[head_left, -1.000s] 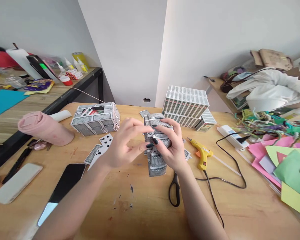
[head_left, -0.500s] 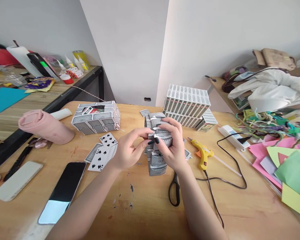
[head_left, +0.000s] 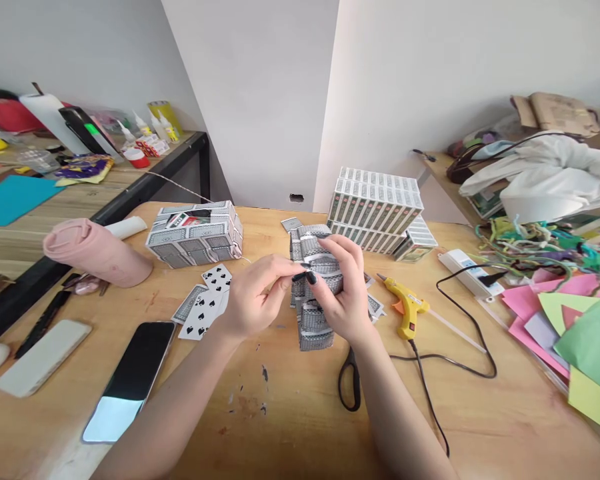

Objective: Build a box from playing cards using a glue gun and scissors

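Observation:
A grey-and-white piece built of folded playing cards [head_left: 316,325] stands upright in the middle of the table. My right hand [head_left: 347,287] is wrapped round its upper right side, thumb on the near face. From the left, my left hand [head_left: 257,293] pinches thumb and forefinger together at the piece's edge, close to the right thumb. Whatever lies between those fingertips is hidden. A finished-looking box covered in playing cards [head_left: 195,237], with an opening on top, rests at the back left. Loose playing cards [head_left: 203,313], spades among them, lie beside my left hand.
Stacked card packs [head_left: 375,207] stand at the back. On the right are a yellow glue gun [head_left: 407,307] with its cord, a power strip [head_left: 473,273] and coloured paper [head_left: 590,340]. Black-handled scissors [head_left: 350,383] lie under my right forearm. A phone [head_left: 130,380] and a pink roll [head_left: 97,253] are left.
My left fingertips have closed together and shifted slightly toward my right thumb at the card piece's edge. The right hand keeps its hold. The whole view has shifted slightly.

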A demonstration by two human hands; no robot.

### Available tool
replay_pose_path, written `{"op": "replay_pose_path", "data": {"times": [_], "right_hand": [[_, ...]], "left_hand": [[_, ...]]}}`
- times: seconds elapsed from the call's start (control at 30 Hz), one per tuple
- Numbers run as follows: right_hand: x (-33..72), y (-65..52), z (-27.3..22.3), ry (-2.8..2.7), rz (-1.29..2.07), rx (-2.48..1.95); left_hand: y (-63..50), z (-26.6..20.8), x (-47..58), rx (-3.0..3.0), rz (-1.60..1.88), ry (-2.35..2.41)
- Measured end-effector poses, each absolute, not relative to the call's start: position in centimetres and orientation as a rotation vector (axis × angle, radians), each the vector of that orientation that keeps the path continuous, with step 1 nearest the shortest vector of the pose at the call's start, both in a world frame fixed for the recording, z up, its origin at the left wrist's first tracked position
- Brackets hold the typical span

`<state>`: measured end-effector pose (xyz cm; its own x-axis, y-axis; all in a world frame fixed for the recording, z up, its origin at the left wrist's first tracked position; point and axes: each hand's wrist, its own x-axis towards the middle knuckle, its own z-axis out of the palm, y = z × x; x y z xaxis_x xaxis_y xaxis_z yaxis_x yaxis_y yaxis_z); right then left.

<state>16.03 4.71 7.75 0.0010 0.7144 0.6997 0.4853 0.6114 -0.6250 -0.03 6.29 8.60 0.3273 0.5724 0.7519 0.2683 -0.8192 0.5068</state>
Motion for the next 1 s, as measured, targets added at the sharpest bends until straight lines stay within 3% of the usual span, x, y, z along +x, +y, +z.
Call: {"op": "replay_pose_path", "data": {"times": [0.3, 0.77, 1.0], "right_hand": [[16.0, 4.3, 7.9, -1.627, 0.223, -0.986], [15.9, 4.6, 7.7, -1.589, 0.223, -0.999], [16.1, 4.9, 7.9, -1.529, 0.229, -1.000]], "left_hand": [[3.5, 8.3, 1.5, 1.660, 1.428, 0.788], [4.5, 8.8, 1.0, 1.589, 1.420, 0.820], [4.8, 8.9, 1.0, 1.069, 1.141, 0.639]]}}
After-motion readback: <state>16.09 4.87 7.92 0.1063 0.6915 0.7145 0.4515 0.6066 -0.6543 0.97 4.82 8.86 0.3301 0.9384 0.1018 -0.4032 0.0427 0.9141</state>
